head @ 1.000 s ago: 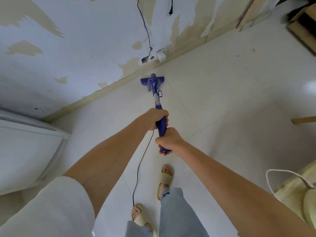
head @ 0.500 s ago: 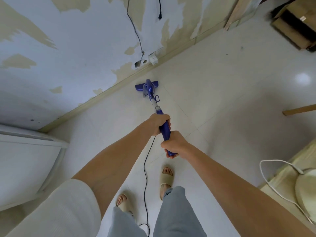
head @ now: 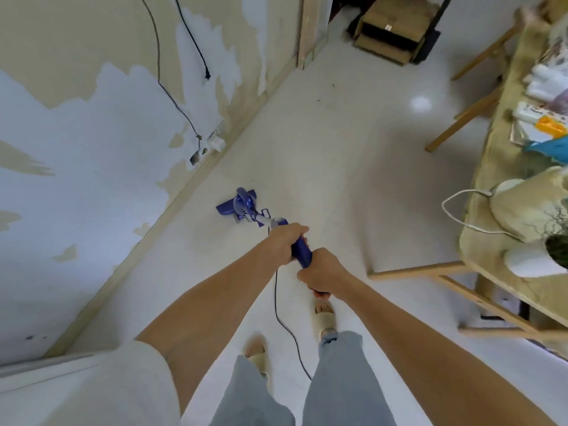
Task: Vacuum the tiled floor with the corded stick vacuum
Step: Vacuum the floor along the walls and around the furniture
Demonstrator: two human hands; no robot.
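**Both hands on vacuum, head near baseboard**

Sandalled feet [head: 325, 315] on the white tiled floor [head: 338, 149]; black cord [head: 284, 327] trails between them. Right hand [head: 321, 273] grips the rear end of the blue stick vacuum [head: 246, 207] handle, fingers curled round it. Left hand [head: 285, 241] holds the handle just ahead. Vacuum head rests on the floor, close to the baseboard [head: 172, 207]. Beyond: wall socket [head: 216, 142], peeling wall. Right: cluttered bench [head: 491, 167]. Far: cardboard box [head: 388, 35].
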